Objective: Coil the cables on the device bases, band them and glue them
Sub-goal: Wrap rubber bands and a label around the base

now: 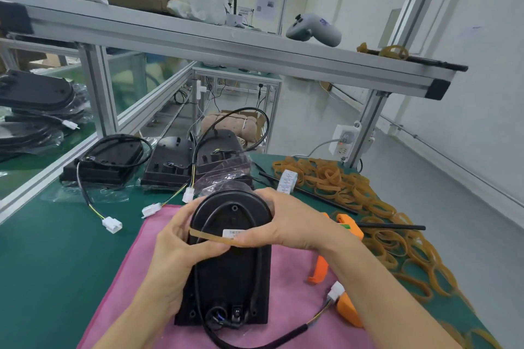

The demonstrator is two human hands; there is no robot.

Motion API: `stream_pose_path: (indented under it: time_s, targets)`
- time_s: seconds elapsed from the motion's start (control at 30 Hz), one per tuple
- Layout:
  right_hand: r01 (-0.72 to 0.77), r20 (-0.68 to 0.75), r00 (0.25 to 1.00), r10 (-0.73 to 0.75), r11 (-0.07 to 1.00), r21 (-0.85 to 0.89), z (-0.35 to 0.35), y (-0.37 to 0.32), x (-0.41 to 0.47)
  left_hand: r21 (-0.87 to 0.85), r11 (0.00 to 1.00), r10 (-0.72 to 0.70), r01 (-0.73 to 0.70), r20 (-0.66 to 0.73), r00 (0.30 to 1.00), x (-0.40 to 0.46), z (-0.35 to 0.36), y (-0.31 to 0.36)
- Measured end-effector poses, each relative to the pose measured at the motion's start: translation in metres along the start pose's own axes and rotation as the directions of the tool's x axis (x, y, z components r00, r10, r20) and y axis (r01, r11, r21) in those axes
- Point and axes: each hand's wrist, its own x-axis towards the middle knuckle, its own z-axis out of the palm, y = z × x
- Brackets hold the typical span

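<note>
Right, both hands are up on the black oval-topped plastic device base [231,263], which stands tilted on the pink cloth mat [136,278] at the near end of the green bench [56,249]. The left hand [175,252] pinches one end of a tan rubber band [211,237] between thumb and fingertips, while the right hand [286,224] curls round the base's upper edge and seems to pin the band's other end near the small white label [233,233]. The band is stretched flat across the black sheathed cable [256,272] looped on the base.

Here's the danger, as I judge it: that band is under tension and held by fingertips only. Slip at either pinch and it snaps back, and the loop springs loose. The cable's tail also runs free off the near edge to the white connector plug [336,292], beside the orange glue gun [350,312]; a snag there could drag the coil out from under the band. And the base is propped by the hands, so easing the right grip could let it topple. More rubber bands [382,207] lie heaped to the right if this one goes.
</note>
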Motion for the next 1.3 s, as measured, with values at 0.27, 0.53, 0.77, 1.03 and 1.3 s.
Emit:
stream_pose_path:
  time_s: [0.27, 0.53, 0.77, 1.03, 1.3]
  targets:
    - [-0.017, -0.066, 0.998, 0.023, 0.996, 0.093, 0.006, 0.017, 0.005, 0.01, 0.992, -0.129, 0.129, 0.043, 0.991, 0.003, -0.001, 0.002]
    - [0.03, -0.021, 1.0, -0.023, 0.853, 0.521, 0.011, 0.047, 0.003, -0.012, 0.972, -0.233, 0.233, 0.039, 0.972, 0.014, -0.002, -0.007]
    - [0.311, -0.406, 0.906, 0.121, 0.461, 0.831, 0.013, 0.06, 0.008, -0.088, 0.927, -0.366, 0.364, -0.011, 0.93, 0.024, -0.011, -0.01]
    - [-0.179, 0.057, 0.981, 0.185, 0.759, 0.625, 0.021, 0.059, -0.011, -0.276, 0.83, -0.508, 0.484, -0.018, 0.861, 0.025, -0.021, -0.014]
    - [-0.214, 0.023, 0.96, 0.278, 0.682, 0.699, 0.031, 0.059, -0.006, -0.244, 0.832, -0.521, 0.499, -0.028, 0.853, 0.026, -0.021, -0.011]
